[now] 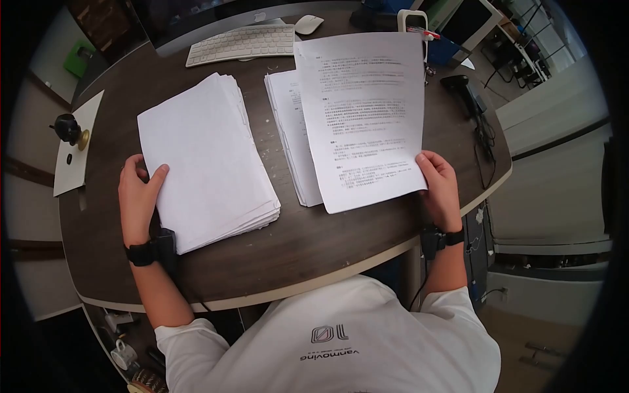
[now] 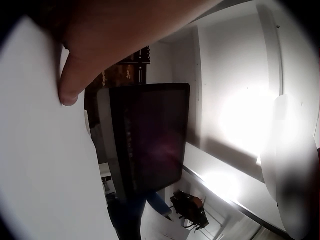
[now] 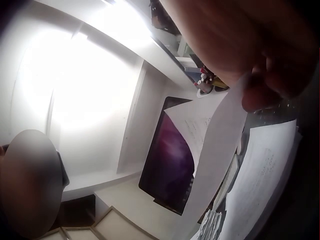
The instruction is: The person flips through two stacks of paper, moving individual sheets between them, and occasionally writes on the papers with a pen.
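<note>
1. On the dark desk (image 1: 314, 242), a white keyboard (image 1: 240, 44) and a mouse (image 1: 308, 25) lie beyond the papers, in front of a monitor (image 3: 167, 155).
2. A black handheld device (image 1: 462, 92) with a dark cord lies to the right, beyond the person's right hand (image 1: 440, 187).
3. At the far left, a small black object (image 1: 67, 128) stands on a white sheet (image 1: 92, 141).
4. The printed page (image 1: 367, 118) overlaps the right-hand stack (image 1: 285, 105), hiding much of it from the head view; only its left part shows.
5. The right hand pinches the printed page near its lower right corner, between thumb and fingers; the page extends forward and left from there.
6. The left hand (image 1: 139, 196) has its thumb on top of the left-hand stack (image 1: 209, 164), near its left edge; whether the fingers grip that edge cannot be told.
7. The right-hand stack lies between the two hands, apart from both.
</note>
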The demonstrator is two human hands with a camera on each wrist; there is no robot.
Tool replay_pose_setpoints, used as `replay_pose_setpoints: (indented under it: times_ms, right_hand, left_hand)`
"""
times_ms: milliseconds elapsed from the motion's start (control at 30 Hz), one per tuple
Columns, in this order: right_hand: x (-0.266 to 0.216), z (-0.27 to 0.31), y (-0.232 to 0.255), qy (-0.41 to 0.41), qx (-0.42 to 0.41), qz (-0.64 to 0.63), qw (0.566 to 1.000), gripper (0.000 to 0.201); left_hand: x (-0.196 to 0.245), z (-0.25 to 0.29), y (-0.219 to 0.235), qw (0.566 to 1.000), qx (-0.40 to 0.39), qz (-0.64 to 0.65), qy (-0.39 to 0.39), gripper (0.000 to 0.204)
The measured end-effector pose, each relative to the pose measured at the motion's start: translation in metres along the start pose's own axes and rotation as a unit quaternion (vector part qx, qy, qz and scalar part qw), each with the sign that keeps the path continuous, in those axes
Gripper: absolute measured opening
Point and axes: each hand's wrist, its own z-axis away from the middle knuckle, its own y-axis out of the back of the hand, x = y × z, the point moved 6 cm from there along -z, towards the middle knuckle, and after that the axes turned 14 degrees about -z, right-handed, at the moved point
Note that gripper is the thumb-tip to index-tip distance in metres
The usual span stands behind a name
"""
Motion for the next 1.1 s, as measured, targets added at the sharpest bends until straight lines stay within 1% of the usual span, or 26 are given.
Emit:
replay_pose_setpoints:
  times_ms: [33, 67, 100, 167, 200, 267, 300, 367, 400, 467, 600, 667, 700, 767, 800, 833, 867, 900, 967, 1000, 1033, 1100]
  right_hand:
    - [0.001, -0.006, -0.001, -0.005, -0.006, 0.017, 1.000, 0.024]
    - [0.001, -0.011, -0.003, -0.005, -0.008, 0.031, 0.999, 0.024]
    - [0.000, -0.014, -0.005, -0.005, -0.008, 0.030, 0.999, 0.024]
    - [0.003, -0.019, -0.011, -0.022, -0.028, 0.043, 0.998, 0.025]
    - [0.004, -0.021, -0.014, -0.021, -0.027, 0.041, 0.999, 0.025]
    - [0.006, -0.024, -0.021, -0.019, -0.024, 0.071, 0.997, 0.027]
    - [0.006, -0.026, -0.023, -0.020, -0.024, 0.072, 0.997, 0.027]
    - [0.006, -0.028, -0.029, -0.019, -0.039, 0.102, 0.994, 0.028]
    - [0.007, -0.031, -0.029, -0.019, -0.039, 0.100, 0.994, 0.028]
    - [0.010, -0.036, -0.028, 0.003, -0.056, 0.119, 0.991, 0.028]
    - [0.012, -0.035, -0.030, 0.005, -0.053, 0.134, 0.990, 0.030]
    - [0.017, -0.043, -0.025, 0.066, -0.070, 0.168, 0.981, 0.029]
    - [0.015, -0.040, -0.026, 0.066, -0.068, 0.168, 0.981, 0.029]
    - [0.000, -0.030, -0.035, 0.139, -0.045, 0.295, 0.944, 0.028]
    - [-0.004, -0.023, -0.040, 0.139, -0.046, 0.294, 0.945, 0.028]
    - [-0.018, -0.010, -0.047, 0.233, -0.016, 0.374, 0.898, 0.028]
    - [-0.032, 0.006, -0.055, 0.323, 0.015, 0.448, 0.834, 0.029]
    - [-0.037, 0.017, -0.063, 0.323, 0.014, 0.448, 0.833, 0.029]
    - [-0.034, 0.042, -0.086, 0.280, -0.080, 0.311, 0.905, 0.031]
    - [-0.021, 0.054, -0.097, 0.205, -0.157, 0.260, 0.931, 0.037]
    - [-0.008, 0.067, -0.111, 0.131, -0.230, 0.203, 0.943, 0.043]
    - [0.006, 0.093, -0.145, 0.082, -0.291, 0.150, 0.941, 0.057]
  left_hand:
    - [-0.002, -0.003, -0.005, 0.995, -0.068, 0.062, 0.039, 0.056]
    - [-0.004, -0.002, -0.011, 0.980, -0.135, 0.123, 0.078, 0.057]
    - [-0.004, -0.001, -0.011, 0.980, -0.135, 0.122, 0.077, 0.057]
    - [-0.006, -0.003, -0.008, 0.983, -0.093, 0.141, 0.068, 0.053]
    - [-0.005, -0.004, -0.006, 0.984, -0.092, 0.140, 0.066, 0.053]
    - [-0.005, -0.004, -0.003, 0.985, -0.063, 0.145, 0.067, 0.043]
    - [-0.006, -0.004, -0.004, 0.985, -0.064, 0.145, 0.068, 0.043]
    - [-0.010, -0.007, -0.006, 0.981, -0.067, 0.166, 0.069, 0.029]
    - [-0.015, -0.009, -0.007, 0.982, -0.065, 0.165, 0.068, 0.029]
    - [-0.022, -0.012, -0.015, 0.972, -0.079, 0.209, 0.068, 0.021]
    - [-0.027, -0.012, -0.015, 0.961, -0.082, 0.253, 0.070, 0.018]
    - [-0.029, -0.013, -0.018, 0.951, -0.084, 0.289, 0.064, 0.017]
    - [-0.029, -0.013, -0.018, 0.951, -0.085, 0.290, 0.064, 0.017]
    - [-0.029, -0.014, -0.015, 0.942, -0.084, 0.320, 0.052, 0.016]
    - [-0.030, -0.014, -0.013, 0.943, -0.083, 0.319, 0.051, 0.016]
    - [-0.029, -0.014, -0.012, 0.933, -0.082, 0.348, 0.050, 0.017]
    - [-0.027, -0.015, -0.011, 0.921, -0.081, 0.377, 0.050, 0.017]
    - [-0.022, -0.014, -0.006, 0.921, -0.080, 0.378, 0.050, 0.017]
    - [-0.010, -0.009, 0.003, 0.838, -0.110, 0.527, 0.086, 0.021]
    - [-0.013, -0.010, 0.003, 0.827, -0.111, 0.545, 0.076, 0.024]
    - [-0.009, -0.009, 0.005, 0.829, -0.114, 0.543, 0.071, 0.024]
    - [0.000, -0.004, 0.009, 0.813, -0.100, 0.567, 0.081, 0.025]
